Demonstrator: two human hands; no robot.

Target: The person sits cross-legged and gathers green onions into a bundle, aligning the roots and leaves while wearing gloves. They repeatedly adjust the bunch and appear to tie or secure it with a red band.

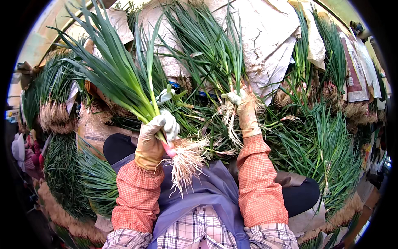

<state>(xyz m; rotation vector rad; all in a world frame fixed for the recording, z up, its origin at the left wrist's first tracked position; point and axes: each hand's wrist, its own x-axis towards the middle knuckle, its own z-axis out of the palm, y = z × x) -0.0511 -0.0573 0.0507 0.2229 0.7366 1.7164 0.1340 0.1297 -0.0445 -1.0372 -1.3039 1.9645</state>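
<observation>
My left hand (155,137), in a stained pale glove, is closed around the lower stems of a bunch of green-leaved allium plants (124,81). Its long leaves fan to the upper left, and pinkish bulb bases with pale roots (186,158) hang below my fist. My right hand (244,107), gloved too, grips the root end of some thinner allium plants (238,62) at the front of a heap, their leaves pointing away from me. Loose stems and cut leaves (199,121) lie between the two hands.
Rooted bunches stand at the left (56,109) and far right (334,77). Pale woven sacks (267,37) cover part of the heap ahead. A leafy pile (329,149) lies by my right knee. Another person (32,155) in a white hat is at the far left.
</observation>
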